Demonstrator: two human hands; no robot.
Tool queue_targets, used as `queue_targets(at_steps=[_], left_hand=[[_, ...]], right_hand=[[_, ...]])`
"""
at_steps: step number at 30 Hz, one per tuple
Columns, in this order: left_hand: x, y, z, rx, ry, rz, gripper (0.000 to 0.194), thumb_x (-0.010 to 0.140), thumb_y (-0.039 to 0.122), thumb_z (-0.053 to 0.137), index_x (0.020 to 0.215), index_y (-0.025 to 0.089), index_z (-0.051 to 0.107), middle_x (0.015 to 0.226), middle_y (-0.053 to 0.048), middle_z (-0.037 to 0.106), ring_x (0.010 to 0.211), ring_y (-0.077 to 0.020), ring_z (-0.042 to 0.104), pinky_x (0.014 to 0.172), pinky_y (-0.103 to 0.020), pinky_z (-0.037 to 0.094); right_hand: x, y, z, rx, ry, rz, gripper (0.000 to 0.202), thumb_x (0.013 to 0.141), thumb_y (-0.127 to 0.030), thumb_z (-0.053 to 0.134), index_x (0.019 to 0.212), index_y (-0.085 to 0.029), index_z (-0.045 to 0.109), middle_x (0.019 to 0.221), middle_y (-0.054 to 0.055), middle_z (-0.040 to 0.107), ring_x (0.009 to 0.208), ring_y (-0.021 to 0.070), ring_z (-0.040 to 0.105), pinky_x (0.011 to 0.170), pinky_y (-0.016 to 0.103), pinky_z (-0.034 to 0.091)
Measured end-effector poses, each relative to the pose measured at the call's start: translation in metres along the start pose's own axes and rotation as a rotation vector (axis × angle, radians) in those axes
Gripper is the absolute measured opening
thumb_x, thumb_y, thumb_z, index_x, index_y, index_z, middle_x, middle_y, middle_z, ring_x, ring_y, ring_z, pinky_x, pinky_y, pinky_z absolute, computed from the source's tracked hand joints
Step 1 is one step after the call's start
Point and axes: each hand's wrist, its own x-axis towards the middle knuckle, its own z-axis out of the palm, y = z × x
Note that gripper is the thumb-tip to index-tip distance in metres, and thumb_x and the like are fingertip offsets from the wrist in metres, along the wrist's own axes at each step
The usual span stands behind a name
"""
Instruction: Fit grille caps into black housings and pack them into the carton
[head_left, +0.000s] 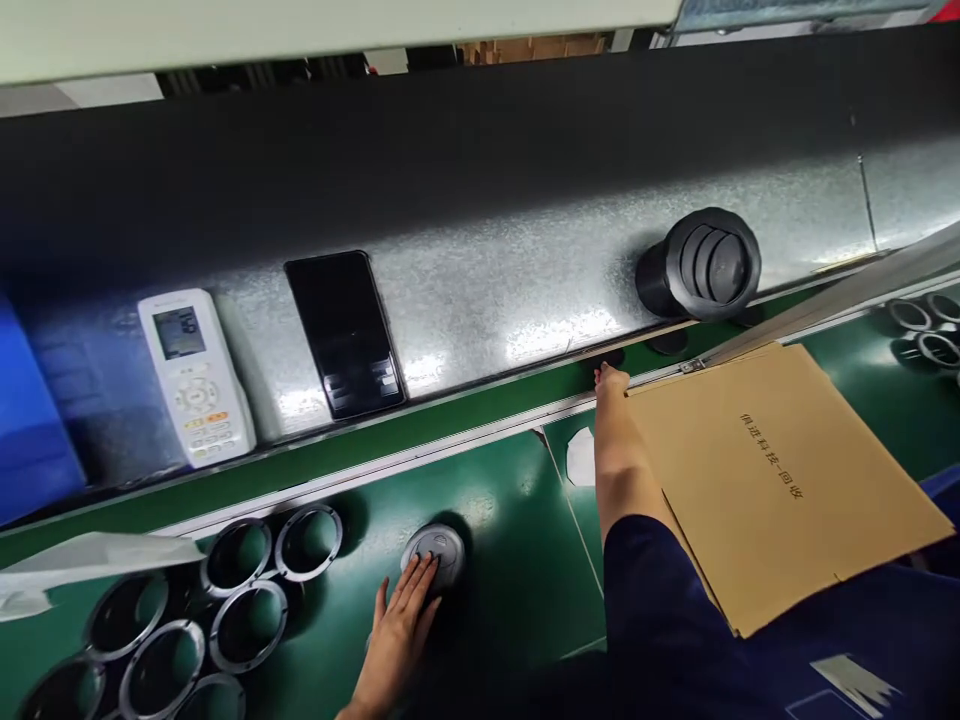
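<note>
My left hand lies with its fingers spread over the near edge of a round grey part on the green bench top. My right hand reaches across to the dark strip below the metal shelf; its fingers are bent beside a dark disc, and whether they grip it is too small to tell. Another dark disc lies to the right of that hand. On the metal shelf above stands a black round vent with curved slats.
Several black rings stand at the lower left. A white remote and a black phone lie on the metal shelf. Cardboard sits right of my right arm. More rings are at the far right.
</note>
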Motion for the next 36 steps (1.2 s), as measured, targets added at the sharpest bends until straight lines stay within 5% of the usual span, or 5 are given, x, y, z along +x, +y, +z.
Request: queue_targets(at_steps=[7,16,20,26,36], left_hand=[[0.034,0.034,-0.06,-0.696,0.192,-0.42,0.039,0.087,0.035,0.067,0.125,0.024,0.067,0.134,-0.012,0.066,0.133,-0.0328,0.055,0.121,-0.059,0.031],[0.013,0.046,-0.142,-1.986,0.386,-0.559,0.059,0.089,0.055,0.061,0.137,0.021,0.058,0.138,-0.015,0.063,0.127,-0.0354,0.059,0.103,-0.053,0.051],[-0.029,0.046,-0.161,-2.205,0.49,-0.516,0.058,0.096,0.055,0.052,0.138,0.016,0.058,0.13,-0.015,0.068,0.125,-0.0323,0.062,0.105,-0.049,0.051],[-0.072,0.053,-0.167,-2.351,0.415,-0.412,0.059,0.1,0.059,0.046,0.136,0.015,0.06,0.125,-0.015,0.071,0.123,-0.0313,0.063,0.109,-0.05,0.048],[-0.105,0.043,-0.168,-2.402,0.245,-0.424,0.063,0.101,0.062,0.039,0.139,0.015,0.057,0.123,-0.017,0.071,0.123,-0.0351,0.064,0.106,-0.059,0.048]], right_hand=[[-0.141,0.092,0.032,0.007,-0.281,0.291,0.033,0.088,-0.027,0.078,0.07,-0.015,0.053,0.059,-0.004,0.059,0.049,0.0052,0.052,0.045,0.015,0.043],[-0.421,0.181,-0.049,-0.135,-1.312,0.679,0.045,0.066,-0.053,0.091,0.082,-0.018,0.067,0.079,0.002,0.073,0.058,0.0097,0.066,0.047,0.017,0.051],[-0.448,0.149,-0.064,-0.558,-1.723,0.237,0.048,0.086,-0.065,0.068,0.079,-0.018,0.072,0.074,0.006,0.071,0.061,0.0161,0.067,0.047,0.025,0.051],[-0.458,0.118,-0.046,-0.712,-1.386,-1.047,0.04,0.102,-0.051,0.047,0.118,-0.03,0.077,0.137,0.011,0.057,0.13,0.0308,0.047,0.109,0.054,0.046],[-0.483,0.145,-0.029,-0.856,-1.487,-1.085,0.057,0.107,-0.051,0.03,0.1,-0.024,0.08,0.138,0.009,0.056,0.134,0.0276,0.042,0.116,0.052,0.04]])
